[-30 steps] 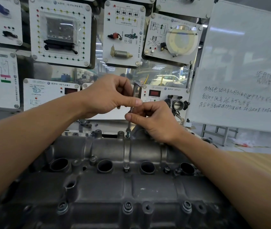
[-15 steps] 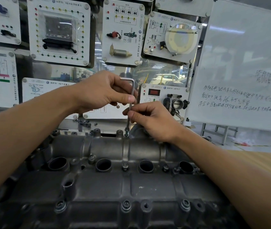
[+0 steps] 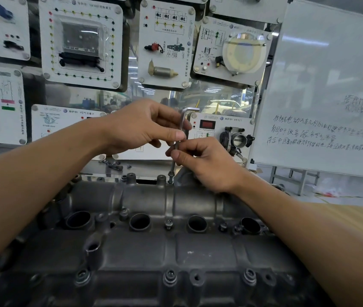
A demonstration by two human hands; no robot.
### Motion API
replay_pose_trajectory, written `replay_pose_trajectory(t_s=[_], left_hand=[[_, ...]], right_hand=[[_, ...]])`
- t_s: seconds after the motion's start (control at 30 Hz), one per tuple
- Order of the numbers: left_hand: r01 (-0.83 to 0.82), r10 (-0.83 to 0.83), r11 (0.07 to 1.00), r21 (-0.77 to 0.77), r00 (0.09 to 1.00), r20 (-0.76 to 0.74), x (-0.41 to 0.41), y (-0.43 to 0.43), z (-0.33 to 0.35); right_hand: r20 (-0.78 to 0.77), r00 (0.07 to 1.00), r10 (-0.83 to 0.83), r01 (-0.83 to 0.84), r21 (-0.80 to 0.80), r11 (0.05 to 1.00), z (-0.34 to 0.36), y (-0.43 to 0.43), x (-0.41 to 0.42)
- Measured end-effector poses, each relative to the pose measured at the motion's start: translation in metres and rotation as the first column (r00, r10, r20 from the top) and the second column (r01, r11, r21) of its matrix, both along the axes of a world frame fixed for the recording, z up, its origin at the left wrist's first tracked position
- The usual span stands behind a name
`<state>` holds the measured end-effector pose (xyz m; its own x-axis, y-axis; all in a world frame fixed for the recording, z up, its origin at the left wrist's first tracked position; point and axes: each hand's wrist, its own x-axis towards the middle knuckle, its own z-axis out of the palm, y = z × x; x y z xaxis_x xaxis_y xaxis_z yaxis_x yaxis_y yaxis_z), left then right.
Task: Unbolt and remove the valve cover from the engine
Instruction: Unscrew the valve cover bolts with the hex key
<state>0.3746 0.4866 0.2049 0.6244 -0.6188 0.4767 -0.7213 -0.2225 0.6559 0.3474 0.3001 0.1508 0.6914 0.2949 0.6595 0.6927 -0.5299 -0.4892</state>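
Note:
The dark grey valve cover (image 3: 145,251) fills the lower half of the head view, with several round plug holes across its middle and bolts along its near edge. A silver L-shaped hex key (image 3: 183,120) stands upright at the cover's far edge, its tip in a bolt (image 3: 171,173) that is raised out of the cover. My left hand (image 3: 140,126) pinches the key's upper shaft below the bend. My right hand (image 3: 205,165) holds the lower shaft between thumb and fingers.
Loose bolts (image 3: 114,164) lie on the ledge behind the engine. Training panels (image 3: 81,41) with car parts cover the wall, one carrying a throttle body (image 3: 237,139). A whiteboard (image 3: 322,89) with writing stands at the right, a wooden surface (image 3: 353,218) below it.
The hex key's short arm has swung round and now points right. The bolt stands higher out of the cover. Both hands stayed on the shaft.

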Motion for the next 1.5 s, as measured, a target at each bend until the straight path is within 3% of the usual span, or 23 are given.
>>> replay_pose_trajectory(t_s=[0.4, 0.87, 1.13, 1.4, 1.5], left_hand=[[-0.056, 0.061, 0.984, -0.169, 0.998, 0.022, -0.006, -0.006, -0.004], [-0.063, 0.075, 0.979, -0.195, 0.996, 0.057, -0.007, -0.005, -0.003], [-0.057, 0.068, 0.985, -0.163, 0.996, 0.059, -0.005, 0.012, 0.014], [-0.253, 0.274, 0.958, -0.138, 0.947, 0.170, -0.018, 0.054, 0.015], [-0.312, 0.331, 0.939, -0.142, 0.933, 0.140, -0.017, 0.062, -0.002]], right_hand=[[0.000, 0.999, 0.034, -0.034, 0.050, 0.998, -0.001, 0.000, 0.002], [-0.001, 0.997, 0.076, -0.075, 0.165, 0.983, 0.001, 0.003, 0.000], [0.049, 0.997, 0.056, -0.057, 0.019, 0.998, 0.020, 0.027, -0.003], [0.073, 0.992, 0.107, -0.101, -0.077, 0.992, 0.026, 0.066, 0.007], [0.059, 0.995, 0.080, -0.071, -0.135, 0.988, 0.015, 0.075, 0.014]])
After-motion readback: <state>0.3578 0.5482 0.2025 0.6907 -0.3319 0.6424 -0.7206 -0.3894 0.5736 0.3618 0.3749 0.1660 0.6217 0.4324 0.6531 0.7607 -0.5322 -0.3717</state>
